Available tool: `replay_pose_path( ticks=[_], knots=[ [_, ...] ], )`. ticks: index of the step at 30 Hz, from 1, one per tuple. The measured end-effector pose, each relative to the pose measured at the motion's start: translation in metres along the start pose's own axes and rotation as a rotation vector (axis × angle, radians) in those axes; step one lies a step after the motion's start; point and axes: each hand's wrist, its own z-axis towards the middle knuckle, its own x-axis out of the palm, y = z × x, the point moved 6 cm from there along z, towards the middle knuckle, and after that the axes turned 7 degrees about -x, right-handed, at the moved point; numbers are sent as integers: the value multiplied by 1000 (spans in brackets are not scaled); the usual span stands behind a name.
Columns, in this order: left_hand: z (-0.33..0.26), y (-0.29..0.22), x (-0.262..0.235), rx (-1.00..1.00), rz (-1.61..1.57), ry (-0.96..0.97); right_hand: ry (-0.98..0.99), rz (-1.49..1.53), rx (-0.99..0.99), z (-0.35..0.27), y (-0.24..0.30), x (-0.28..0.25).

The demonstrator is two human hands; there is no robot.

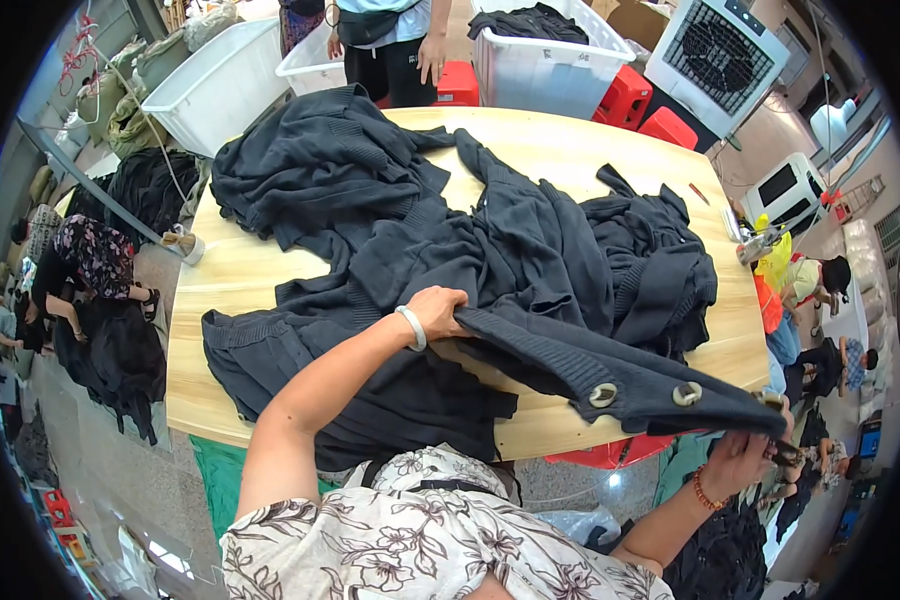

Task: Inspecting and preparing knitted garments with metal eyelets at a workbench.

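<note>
A dark knit cardigan (560,355) is stretched between my hands across the near side of the table, its ribbed button band pulled into a slanting strip. My left hand (435,312) is closed on the band's upper end, over the middle of the table. Past the table's right front edge, my right hand (738,462) grips the lower end, beside large brown-and-cream buttons (687,393). More dark knit garments (310,165) lie heaped at the back left, and another pile (655,255) sits at the right. A further garment (340,375) spreads below my left forearm.
The garments rest on a pale wooden table (240,265). Behind it stand white plastic bins (220,80), red stools (457,82), a large fan unit (718,55) and a person (385,40). A small reddish stick (699,193) lies near the right edge.
</note>
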Motion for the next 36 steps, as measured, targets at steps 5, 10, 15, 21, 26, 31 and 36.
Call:
replay_pose_path(
  ticks=[5,10,15,21,26,31,36],
  knots=[
    [-24,-61,-22,112,-113,359,-134,216,232,10,-59,-7],
    [-30,-111,-47,193,-396,403,-184,176,359,-1,-99,-4],
    [-20,-184,-147,320,-753,-68,-173,164,405,-7,-113,4],
    [-91,-235,-269,736,-1112,-260,-116,95,347,11,-78,55],
    [-176,-180,-340,964,-1405,220,155,110,386,-2,-51,106],
    [-281,-4,-340,462,-1373,-715,739,251,372,-92,4,225],
    [-378,273,-223,-570,-888,-1531,1489,187,290,-230,8,298]
  ],
)
